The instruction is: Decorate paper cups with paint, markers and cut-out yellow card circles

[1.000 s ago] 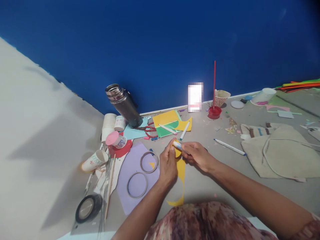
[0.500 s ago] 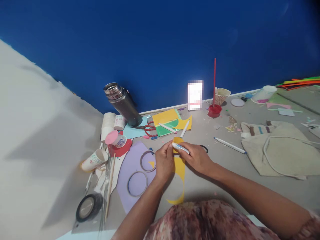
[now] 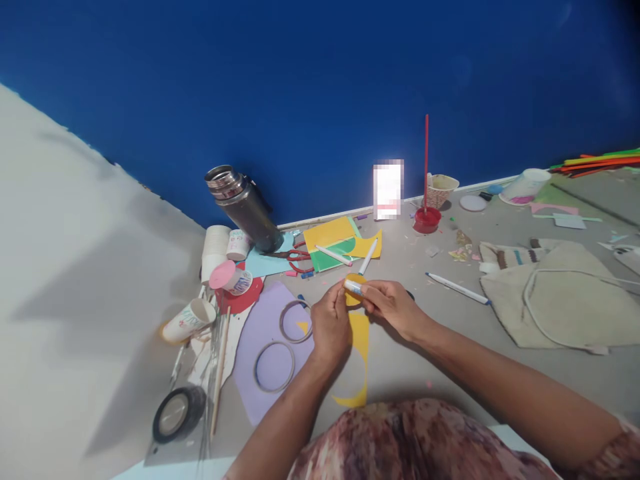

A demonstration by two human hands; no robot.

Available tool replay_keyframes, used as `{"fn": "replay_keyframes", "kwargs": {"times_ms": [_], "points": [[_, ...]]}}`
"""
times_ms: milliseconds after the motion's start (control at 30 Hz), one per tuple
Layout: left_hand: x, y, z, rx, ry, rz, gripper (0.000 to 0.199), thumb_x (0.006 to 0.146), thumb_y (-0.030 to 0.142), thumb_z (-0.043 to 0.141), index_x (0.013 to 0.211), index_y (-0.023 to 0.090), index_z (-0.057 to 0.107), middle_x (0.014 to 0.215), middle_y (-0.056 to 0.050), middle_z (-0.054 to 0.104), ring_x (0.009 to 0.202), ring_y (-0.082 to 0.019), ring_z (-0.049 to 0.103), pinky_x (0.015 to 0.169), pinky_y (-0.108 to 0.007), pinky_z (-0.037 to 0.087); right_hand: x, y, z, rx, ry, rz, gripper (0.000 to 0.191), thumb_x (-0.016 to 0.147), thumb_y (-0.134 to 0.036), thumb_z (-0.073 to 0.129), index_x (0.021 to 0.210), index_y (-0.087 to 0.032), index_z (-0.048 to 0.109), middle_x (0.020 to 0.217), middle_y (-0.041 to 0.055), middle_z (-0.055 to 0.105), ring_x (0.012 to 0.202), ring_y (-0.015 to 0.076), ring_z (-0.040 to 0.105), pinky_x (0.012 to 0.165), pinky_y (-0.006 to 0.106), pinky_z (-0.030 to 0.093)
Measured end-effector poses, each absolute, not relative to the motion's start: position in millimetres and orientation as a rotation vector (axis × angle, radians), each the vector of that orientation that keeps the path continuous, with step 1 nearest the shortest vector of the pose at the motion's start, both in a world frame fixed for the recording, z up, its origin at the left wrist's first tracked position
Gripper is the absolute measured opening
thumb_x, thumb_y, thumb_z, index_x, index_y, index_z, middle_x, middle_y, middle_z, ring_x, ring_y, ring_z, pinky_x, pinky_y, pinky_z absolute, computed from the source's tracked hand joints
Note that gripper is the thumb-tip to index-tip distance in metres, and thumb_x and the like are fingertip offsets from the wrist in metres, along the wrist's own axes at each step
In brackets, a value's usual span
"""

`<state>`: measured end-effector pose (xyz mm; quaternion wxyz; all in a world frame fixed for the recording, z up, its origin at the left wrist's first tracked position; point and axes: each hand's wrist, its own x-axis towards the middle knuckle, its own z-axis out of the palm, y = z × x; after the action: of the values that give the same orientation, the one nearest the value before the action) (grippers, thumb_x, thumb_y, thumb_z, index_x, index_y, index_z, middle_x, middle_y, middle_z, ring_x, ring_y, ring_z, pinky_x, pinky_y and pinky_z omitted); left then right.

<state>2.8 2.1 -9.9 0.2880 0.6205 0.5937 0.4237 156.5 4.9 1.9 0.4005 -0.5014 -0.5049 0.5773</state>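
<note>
Pinched in my left hand is a round yellow paper piece, held upright by its left edge. My right hand is closed on a small white glue tube with blue print. The tube lies across the front of the paper, its left end close to my left fingertips; whether it touches the paper I cannot tell. Below both hands, a yellow paper offcut with a curved cutout rests on the table. Two tape rings lie on purple paper beside my left forearm.
A steel flask leans near the blue wall, with red-handled scissors beside it. Paper cups and a black tape roll stand at left. On the right are a marker, a cloth bag and a red stick stand.
My right hand has turned and shifted slightly, its fingers now farther along the glue tube. More of the yellow round paper shows between my hands.
</note>
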Motion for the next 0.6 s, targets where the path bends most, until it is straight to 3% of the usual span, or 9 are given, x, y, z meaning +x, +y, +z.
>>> {"fn": "replay_keyframes", "kwargs": {"times_ms": [167,467,600], "points": [[4,1,-14,1.678,1.587,1.144,0.037,0.101,0.026,0.047,0.120,0.019,0.078,0.117,-0.011,0.081,0.107,-0.026,0.077,0.097,-0.038,0.059,158,6,0,-1.282,-1.226,1.503,0.045,0.092,-0.056,0.051,0.060,-0.024,0.047,0.046,-0.0084,0.032,0.042,0.0095,0.028,0.045,0.026,0.022],[1,1,1,1.558,1.492,1.133,0.035,0.098,0.029,0.053,0.124,0.020,0.075,0.115,-0.006,0.081,0.102,-0.022,0.075,0.091,-0.032,0.059,169,9,5,-1.305,-1.551,1.237,0.043,0.096,-0.051,0.051,0.065,-0.022,0.052,0.060,-0.0025,0.052,0.057,0.0135,0.047,0.056,0.027,0.035],[-1,2,-1,1.627,1.492,1.053,0.035,0.101,0.032,0.049,0.114,0.019,0.079,0.109,-0.006,0.082,0.094,-0.021,0.075,0.083,-0.030,0.058,168,7,11,-1.316,-1.636,1.136,0.036,0.096,-0.046,0.049,0.073,-0.021,0.059,0.062,-0.0019,0.054,0.059,0.0150,0.048,0.059,0.028,0.036]]}}
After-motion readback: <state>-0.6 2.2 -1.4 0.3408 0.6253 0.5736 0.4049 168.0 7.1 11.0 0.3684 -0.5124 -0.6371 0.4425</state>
